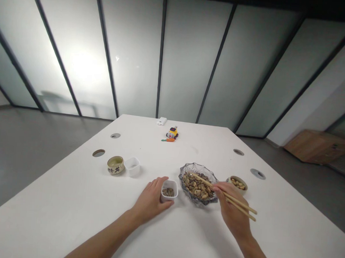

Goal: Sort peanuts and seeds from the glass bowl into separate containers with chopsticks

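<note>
My left hand (153, 197) is wrapped round a small white plastic cup (169, 198) that stands on the table, with some striped sunflower seeds (168, 192) at its bottom. In my right hand (234, 209) is a pair of wooden chopsticks (240, 205), their tips down among the seeds and nuts (197, 186) in a clear glass bowl (184, 171). Whether the tips pinch a seed is too small to tell. Just beyond my right hand sits a small ceramic bowl (246, 183) of pale nuts, partly hidden by the hand.
On the left stand a ceramic bowl with dark characters (115, 167) and a second white plastic cup (132, 169). Farther back lie a yellow toy car (172, 133), an orange-handled toy screwdriver (169, 140) and a white box-shaped device (161, 121). Round holes pierce the white table (79, 201).
</note>
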A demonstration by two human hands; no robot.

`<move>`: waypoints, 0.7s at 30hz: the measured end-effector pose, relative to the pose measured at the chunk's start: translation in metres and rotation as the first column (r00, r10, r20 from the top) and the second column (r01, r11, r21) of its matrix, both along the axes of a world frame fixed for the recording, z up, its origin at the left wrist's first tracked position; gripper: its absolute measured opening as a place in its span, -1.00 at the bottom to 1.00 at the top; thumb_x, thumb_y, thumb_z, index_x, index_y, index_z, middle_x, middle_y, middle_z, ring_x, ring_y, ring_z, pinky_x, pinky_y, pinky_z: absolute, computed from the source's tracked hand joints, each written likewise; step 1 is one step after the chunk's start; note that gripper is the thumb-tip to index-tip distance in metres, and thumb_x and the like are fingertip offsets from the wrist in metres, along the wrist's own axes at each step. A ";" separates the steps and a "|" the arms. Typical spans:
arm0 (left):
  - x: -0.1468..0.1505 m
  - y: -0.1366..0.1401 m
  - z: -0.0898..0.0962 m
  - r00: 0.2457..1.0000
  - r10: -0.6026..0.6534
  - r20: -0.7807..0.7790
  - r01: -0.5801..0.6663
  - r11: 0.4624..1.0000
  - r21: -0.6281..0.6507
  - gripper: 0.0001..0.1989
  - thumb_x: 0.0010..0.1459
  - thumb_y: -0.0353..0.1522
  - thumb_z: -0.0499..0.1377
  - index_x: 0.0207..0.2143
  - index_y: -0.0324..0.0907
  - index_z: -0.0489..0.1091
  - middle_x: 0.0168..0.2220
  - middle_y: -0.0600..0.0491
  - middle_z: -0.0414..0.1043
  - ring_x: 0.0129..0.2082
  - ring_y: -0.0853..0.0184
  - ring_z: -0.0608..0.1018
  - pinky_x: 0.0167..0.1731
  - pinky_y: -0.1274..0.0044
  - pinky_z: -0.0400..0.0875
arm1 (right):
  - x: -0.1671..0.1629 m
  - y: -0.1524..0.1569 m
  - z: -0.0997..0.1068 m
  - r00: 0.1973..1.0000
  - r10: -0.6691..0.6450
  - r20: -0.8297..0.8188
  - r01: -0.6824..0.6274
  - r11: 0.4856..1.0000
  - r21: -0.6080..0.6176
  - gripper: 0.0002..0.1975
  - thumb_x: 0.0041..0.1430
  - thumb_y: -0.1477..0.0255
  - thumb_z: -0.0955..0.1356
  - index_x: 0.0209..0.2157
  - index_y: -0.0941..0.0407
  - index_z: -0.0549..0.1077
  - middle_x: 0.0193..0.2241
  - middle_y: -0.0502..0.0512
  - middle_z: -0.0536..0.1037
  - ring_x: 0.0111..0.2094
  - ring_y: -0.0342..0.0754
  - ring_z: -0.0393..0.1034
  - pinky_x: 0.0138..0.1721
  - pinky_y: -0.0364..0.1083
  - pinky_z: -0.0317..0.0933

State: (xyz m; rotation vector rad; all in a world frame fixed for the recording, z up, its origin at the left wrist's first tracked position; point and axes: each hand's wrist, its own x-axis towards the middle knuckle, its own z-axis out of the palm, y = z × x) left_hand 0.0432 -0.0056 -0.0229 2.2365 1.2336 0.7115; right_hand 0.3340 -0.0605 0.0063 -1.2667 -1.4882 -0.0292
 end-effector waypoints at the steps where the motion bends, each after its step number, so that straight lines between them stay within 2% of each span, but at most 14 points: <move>1: 0.000 0.000 0.000 1.000 0.001 0.002 -0.001 1.000 0.001 -0.33 0.12 -0.29 0.36 0.26 -0.10 0.25 0.14 -0.10 0.47 0.11 0.01 0.52 0.16 0.19 0.39 | -0.001 0.002 -0.001 0.999 0.022 0.038 -0.022 1.000 0.009 -0.76 0.36 0.19 0.41 -0.28 0.02 0.65 -0.32 0.10 0.68 -0.28 0.03 0.58 -0.17 0.01 0.50; 4: 0.000 0.000 0.000 1.000 0.001 0.010 -0.001 1.000 0.006 -0.34 0.13 -0.28 0.35 0.26 -0.08 0.25 0.14 -0.10 0.47 0.11 0.01 0.53 0.15 0.18 0.39 | -0.004 0.006 -0.005 0.993 0.105 0.059 -0.106 0.994 0.011 -0.79 0.38 0.24 0.40 -0.26 0.02 0.65 -0.30 0.11 0.68 -0.27 0.03 0.59 -0.18 0.01 0.50; 8: 0.001 0.000 0.002 1.000 -0.005 0.008 0.005 1.000 0.002 -0.34 0.13 -0.30 0.34 0.26 -0.08 0.25 0.16 -0.10 0.46 0.13 0.01 0.52 0.16 0.18 0.38 | -0.006 0.010 -0.008 0.990 0.141 0.030 -0.140 0.990 -0.014 -0.81 0.37 0.26 0.41 -0.23 0.04 0.65 -0.27 0.14 0.67 -0.25 0.05 0.59 -0.16 0.03 0.51; 14: 0.001 -0.002 0.005 1.000 -0.003 0.002 0.003 1.000 -0.008 -0.34 0.12 -0.32 0.35 0.26 -0.08 0.25 0.16 -0.10 0.47 0.14 0.00 0.51 0.18 0.18 0.37 | -0.005 0.011 -0.010 0.993 0.120 0.015 -0.118 0.990 -0.073 -0.72 0.38 0.20 0.38 -0.31 0.05 0.64 -0.28 0.16 0.67 -0.24 0.06 0.59 -0.16 0.03 0.52; 21: 0.001 0.000 0.002 1.000 -0.004 -0.003 0.004 1.000 -0.007 -0.33 0.12 -0.32 0.36 0.26 -0.11 0.24 0.17 -0.11 0.46 0.13 0.01 0.51 0.17 0.18 0.37 | -0.001 0.010 -0.005 1.000 0.012 0.016 -0.012 1.000 -0.017 -0.68 0.37 0.14 0.37 -0.32 0.03 0.65 -0.32 0.13 0.66 -0.28 0.05 0.57 -0.18 0.04 0.50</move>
